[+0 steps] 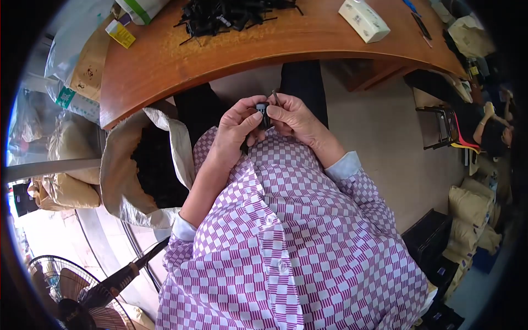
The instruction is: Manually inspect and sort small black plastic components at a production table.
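Close in front of my body, both hands hold a small black plastic part (263,114) between them. My left hand (234,125) pinches it from the left, thumb on top. From the other side my right hand (295,116) grips it with thumb and fingers, and a thin dark piece (276,98) sticks up by its fingertips. Whether that piece belongs to the part I cannot tell. Beyond my hands, a heap of similar-looking black parts (223,19) lies on the wooden table (165,69).
At my left stands an open white woven sack (118,181) with dark contents. A fan (71,308) is at the lower left. On the table are a tissue box (364,21) and a small yellow box (120,34). To the right are black crates (429,236), stacked sacks (470,206) and another person (489,129).
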Demonstrator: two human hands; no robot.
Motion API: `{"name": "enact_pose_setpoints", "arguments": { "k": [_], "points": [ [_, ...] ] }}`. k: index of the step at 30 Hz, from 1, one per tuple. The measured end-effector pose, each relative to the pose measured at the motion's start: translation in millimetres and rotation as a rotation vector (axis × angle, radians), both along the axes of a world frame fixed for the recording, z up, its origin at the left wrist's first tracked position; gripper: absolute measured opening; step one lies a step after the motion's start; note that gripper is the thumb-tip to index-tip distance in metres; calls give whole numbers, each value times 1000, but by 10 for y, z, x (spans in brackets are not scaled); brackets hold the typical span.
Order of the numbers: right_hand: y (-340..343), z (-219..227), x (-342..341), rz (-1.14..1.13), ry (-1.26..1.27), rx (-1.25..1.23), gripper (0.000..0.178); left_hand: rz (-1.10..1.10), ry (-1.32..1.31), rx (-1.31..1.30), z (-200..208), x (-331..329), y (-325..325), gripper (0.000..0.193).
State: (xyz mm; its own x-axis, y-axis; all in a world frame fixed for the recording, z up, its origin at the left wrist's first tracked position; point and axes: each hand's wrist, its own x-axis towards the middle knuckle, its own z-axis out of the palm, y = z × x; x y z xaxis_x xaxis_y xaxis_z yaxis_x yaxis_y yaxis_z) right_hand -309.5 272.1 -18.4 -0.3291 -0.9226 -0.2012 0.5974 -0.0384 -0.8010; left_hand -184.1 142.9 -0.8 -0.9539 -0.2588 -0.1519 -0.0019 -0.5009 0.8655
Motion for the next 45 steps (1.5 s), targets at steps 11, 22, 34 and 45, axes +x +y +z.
{"name": "enact_pose_setpoints", "arguments": {
  "k": [11, 22, 34, 45],
  "points": [
    [-41, 35, 86, -145, 558, 91, 23, -13, -82, -558, -32, -62, 59, 39],
    [-3, 104, 168, -79, 922, 164, 18, 57, -40, -582, -148, -60, 2, 28],
    [-265, 45, 292, -167, 1033, 134, 15, 341, -22, -1188, -84, 17, -25, 34],
    [-962, 122, -1523, -466, 1718, 526, 32, 682, -720, -1482, 49, 1068, -1235, 31]
  ]
}}
